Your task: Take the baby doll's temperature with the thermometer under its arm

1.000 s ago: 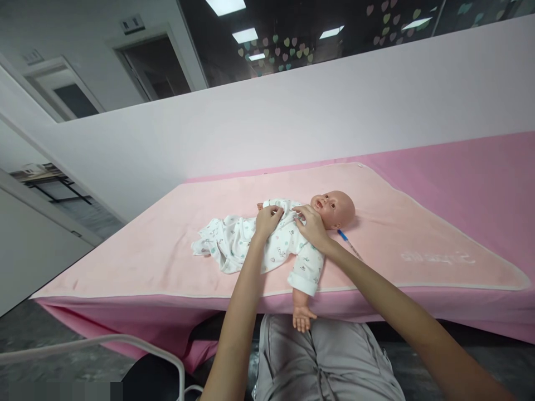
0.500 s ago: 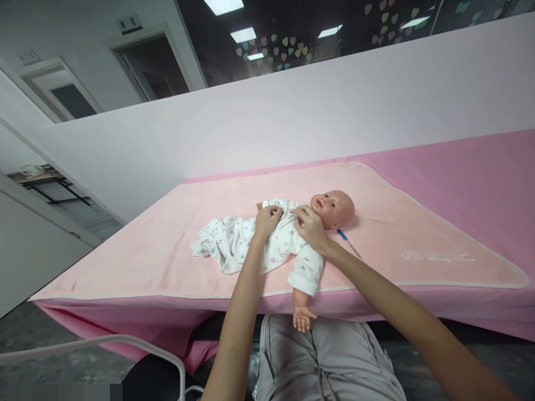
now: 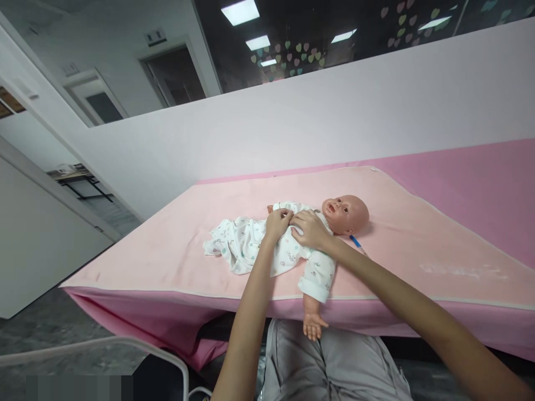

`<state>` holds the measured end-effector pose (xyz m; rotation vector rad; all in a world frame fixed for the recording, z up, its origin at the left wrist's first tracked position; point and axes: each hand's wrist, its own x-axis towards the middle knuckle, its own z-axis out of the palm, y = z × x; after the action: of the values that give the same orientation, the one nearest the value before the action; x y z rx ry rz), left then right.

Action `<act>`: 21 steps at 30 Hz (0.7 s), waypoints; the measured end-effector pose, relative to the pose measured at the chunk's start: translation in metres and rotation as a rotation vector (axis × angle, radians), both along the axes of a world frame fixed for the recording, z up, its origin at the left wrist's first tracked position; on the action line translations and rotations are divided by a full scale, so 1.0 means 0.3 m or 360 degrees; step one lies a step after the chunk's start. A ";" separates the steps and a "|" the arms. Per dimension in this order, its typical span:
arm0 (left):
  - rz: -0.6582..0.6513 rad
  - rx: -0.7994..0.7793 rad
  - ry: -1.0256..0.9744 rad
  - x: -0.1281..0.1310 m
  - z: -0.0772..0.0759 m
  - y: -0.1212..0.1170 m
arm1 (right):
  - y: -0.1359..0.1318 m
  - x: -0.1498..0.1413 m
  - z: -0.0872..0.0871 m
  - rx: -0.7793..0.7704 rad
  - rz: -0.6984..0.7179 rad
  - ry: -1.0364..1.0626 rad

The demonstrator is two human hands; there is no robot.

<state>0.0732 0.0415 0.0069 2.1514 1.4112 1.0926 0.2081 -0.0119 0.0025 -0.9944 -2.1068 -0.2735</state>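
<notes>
A baby doll [image 3: 346,214] lies on its back, head to the right, wearing a white printed romper [image 3: 244,250] whose leg end lies flat and crumpled. My left hand [image 3: 278,224] is closed, its fingertips pinching the romper at the chest. Right beside it, my right hand [image 3: 310,228] has its fingers bent and pressed together on the cloth below the doll's neck. The fingertips nearly meet, and the bit of cloth between them is hidden. One doll arm [image 3: 314,323] hangs over the near table edge; its other hand shows beyond my left hand.
A thin blue-ended stick [image 3: 355,241] lies near the doll's head, partly behind my right forearm. The peach mat [image 3: 159,250] covers a pink cloth [image 3: 480,195] on the table. A white partition [image 3: 292,122] stands behind, and a pale curved rail [image 3: 125,342] is at lower left.
My right hand has moved left along the romper, away from the doll's neck, up against my left hand. The whole view has shifted slightly, so everything appears farther right.
</notes>
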 end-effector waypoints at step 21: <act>-0.0110 -0.0120 -0.0272 -0.005 0.006 0.004 | -0.004 -0.021 -0.035 0.0088 0.0041 0.0137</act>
<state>0.0718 0.0427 0.0088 1.9878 1.2719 1.1491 0.2017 -0.0133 -0.0079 -0.9300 -2.0220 -0.2695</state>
